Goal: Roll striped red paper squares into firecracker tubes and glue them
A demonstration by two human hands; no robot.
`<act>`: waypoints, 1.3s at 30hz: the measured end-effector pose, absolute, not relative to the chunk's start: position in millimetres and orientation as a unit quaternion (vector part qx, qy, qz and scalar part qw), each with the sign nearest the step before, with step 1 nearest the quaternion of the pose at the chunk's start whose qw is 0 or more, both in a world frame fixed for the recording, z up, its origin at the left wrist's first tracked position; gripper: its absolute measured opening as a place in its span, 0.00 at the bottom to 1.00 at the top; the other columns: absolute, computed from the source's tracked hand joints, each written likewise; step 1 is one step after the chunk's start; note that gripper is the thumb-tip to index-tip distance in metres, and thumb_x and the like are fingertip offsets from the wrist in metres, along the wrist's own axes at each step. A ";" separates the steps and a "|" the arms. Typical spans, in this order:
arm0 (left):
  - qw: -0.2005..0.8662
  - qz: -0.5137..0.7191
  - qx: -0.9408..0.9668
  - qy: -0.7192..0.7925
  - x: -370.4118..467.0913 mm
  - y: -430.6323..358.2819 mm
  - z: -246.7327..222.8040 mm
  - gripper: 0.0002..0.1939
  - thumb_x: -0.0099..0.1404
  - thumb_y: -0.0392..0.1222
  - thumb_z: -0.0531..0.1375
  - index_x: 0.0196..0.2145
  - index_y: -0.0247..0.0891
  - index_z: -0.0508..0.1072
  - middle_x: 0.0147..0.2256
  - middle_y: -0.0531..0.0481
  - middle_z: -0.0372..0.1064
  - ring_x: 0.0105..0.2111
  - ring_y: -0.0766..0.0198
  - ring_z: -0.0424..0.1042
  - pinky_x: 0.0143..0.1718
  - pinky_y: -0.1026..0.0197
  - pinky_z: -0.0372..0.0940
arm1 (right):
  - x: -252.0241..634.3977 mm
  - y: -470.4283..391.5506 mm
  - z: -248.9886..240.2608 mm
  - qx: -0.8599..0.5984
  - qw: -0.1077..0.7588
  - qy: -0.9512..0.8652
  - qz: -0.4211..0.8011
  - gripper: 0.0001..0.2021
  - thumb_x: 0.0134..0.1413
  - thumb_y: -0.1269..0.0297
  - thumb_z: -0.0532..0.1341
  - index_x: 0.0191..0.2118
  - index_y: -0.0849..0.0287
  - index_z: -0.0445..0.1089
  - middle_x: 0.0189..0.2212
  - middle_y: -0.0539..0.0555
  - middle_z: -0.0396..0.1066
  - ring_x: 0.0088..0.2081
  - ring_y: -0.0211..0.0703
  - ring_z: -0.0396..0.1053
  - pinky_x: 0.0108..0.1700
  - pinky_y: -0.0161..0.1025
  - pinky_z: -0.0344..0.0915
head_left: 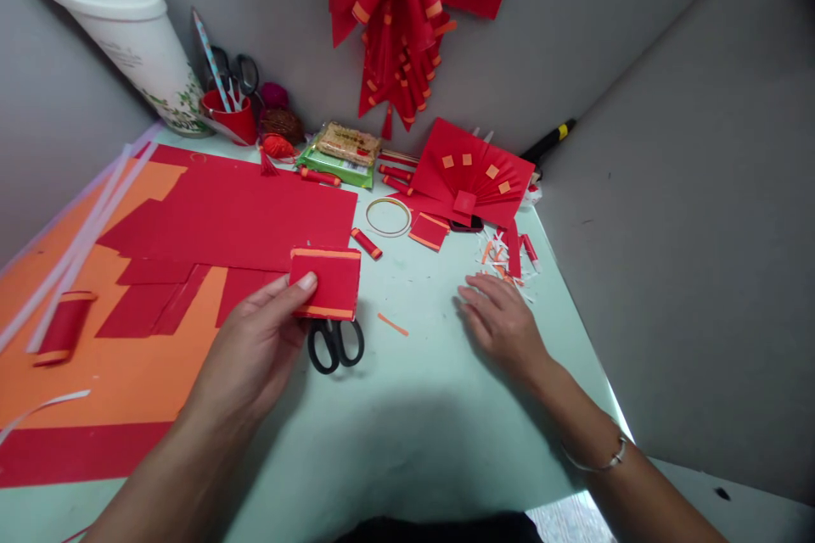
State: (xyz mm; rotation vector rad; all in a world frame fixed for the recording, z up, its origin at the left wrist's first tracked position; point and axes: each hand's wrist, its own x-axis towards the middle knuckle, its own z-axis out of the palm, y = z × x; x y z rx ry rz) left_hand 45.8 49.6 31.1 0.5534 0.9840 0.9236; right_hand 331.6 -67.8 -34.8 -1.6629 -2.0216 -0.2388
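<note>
Between the thumb and fingers of my left hand [261,339] is a red paper rectangle [334,282] with an orange strip along its top and bottom edges. Black-handled scissors [335,345] lie just below it, their blades hidden behind the paper. My right hand [500,318] rests low over the table at the right, fingers stretched out and holding nothing. Close to its fingertips are white and orange paper scraps [500,254]. A thin orange strip [393,324] lies between the hands. Beyond it are a small red paper roll [367,243] and another orange-edged red piece [429,231].
Red sheets [255,216] and orange paper [127,390] cover the table's left side. A tape roll [388,217] lies mid-table. At the back stand a white lidded cup [120,34], a red pen holder [233,117] and a red folded-paper decoration [474,174]. Paper firecrackers [407,8] hang on the wall.
</note>
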 end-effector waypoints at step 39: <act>0.757 0.341 0.264 0.491 50.0 47.9 23.1 0.09 0.50 0.42 0.75 0.29 0.39 0.82 0.29 0.52 0.81 0.28 0.65 0.75 0.31 0.72 0.73 | 387.1 -91.9 -5.3 -0.707 0.252 -0.492 0.441 0.10 0.60 0.58 0.62 0.35 0.56 0.79 0.27 0.52 0.75 0.29 0.42 0.71 0.34 0.41 0.71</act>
